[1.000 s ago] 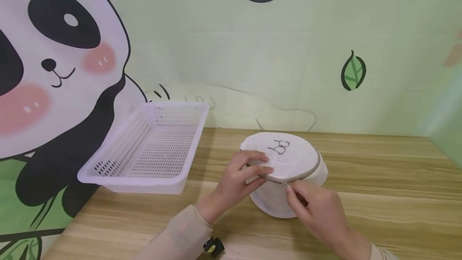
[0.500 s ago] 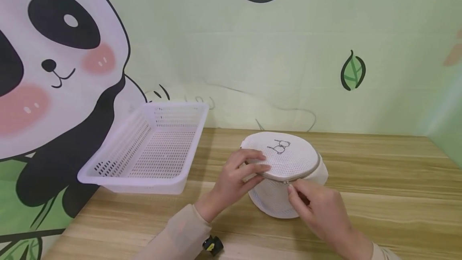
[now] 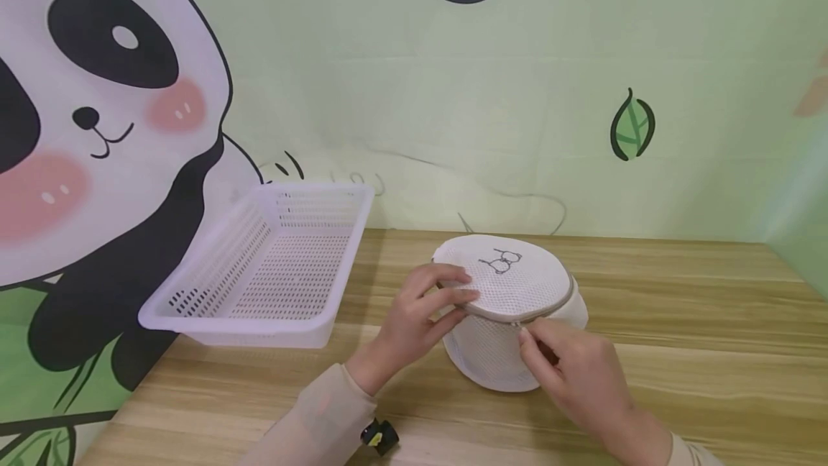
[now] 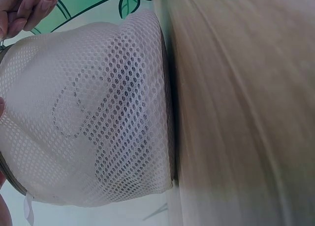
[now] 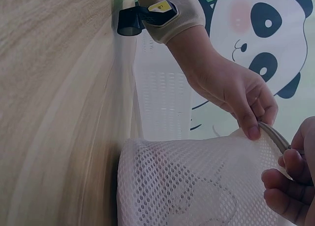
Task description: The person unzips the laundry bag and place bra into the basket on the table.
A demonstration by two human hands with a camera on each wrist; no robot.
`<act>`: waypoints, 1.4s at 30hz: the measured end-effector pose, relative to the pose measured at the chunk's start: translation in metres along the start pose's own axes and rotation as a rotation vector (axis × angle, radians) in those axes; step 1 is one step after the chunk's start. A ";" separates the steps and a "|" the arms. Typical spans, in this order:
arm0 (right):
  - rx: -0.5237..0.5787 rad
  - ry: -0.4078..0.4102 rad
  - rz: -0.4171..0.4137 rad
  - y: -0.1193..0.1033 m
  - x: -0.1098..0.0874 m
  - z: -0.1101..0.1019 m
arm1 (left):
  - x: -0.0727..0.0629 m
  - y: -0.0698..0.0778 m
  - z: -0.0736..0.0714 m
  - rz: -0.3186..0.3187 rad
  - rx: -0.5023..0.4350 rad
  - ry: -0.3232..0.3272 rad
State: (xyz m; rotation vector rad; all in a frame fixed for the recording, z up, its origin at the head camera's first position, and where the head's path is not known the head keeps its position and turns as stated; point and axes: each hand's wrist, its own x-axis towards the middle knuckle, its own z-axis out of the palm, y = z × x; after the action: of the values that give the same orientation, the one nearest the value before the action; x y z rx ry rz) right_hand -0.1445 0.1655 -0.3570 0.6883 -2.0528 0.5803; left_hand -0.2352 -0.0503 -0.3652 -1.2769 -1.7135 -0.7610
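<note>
My left hand (image 3: 414, 315) pinched the rim of the round mesh laundry bag (image 3: 511, 308) at centre frame on the wooden table (image 3: 679, 351); my right hand (image 3: 569, 372) apparently pinched its zipper pull (image 3: 517, 323), right of the white plastic basket (image 3: 272, 265).

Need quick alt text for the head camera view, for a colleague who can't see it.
Two hands work on a round white mesh bag on a wooden table: the left hand grips its rim, the right hand pinches the zipper pull. A white perforated basket sits to the left.
</note>
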 end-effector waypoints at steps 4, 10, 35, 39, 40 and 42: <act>-0.002 0.001 0.000 0.000 0.000 0.000 | 0.000 -0.001 -0.001 -0.011 0.000 0.003; 0.004 0.009 -0.007 0.001 0.000 0.000 | 0.000 -0.001 -0.001 -0.013 0.004 0.002; -0.017 0.004 0.026 0.000 0.002 -0.006 | -0.002 -0.007 -0.005 -0.047 -0.025 0.003; -0.020 0.005 0.022 0.001 0.002 -0.006 | -0.001 -0.007 -0.005 -0.046 -0.030 0.006; -0.020 0.005 0.021 0.001 0.002 -0.006 | -0.001 -0.007 -0.005 -0.047 -0.033 0.005; -0.021 0.007 0.019 0.001 0.002 -0.006 | -0.001 -0.008 -0.004 -0.048 -0.036 0.008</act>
State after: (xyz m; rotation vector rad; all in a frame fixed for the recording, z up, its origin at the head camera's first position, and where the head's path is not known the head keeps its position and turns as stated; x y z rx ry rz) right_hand -0.1426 0.1700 -0.3524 0.6544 -2.0581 0.5701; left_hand -0.2411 -0.0569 -0.3644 -1.2595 -1.7367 -0.8272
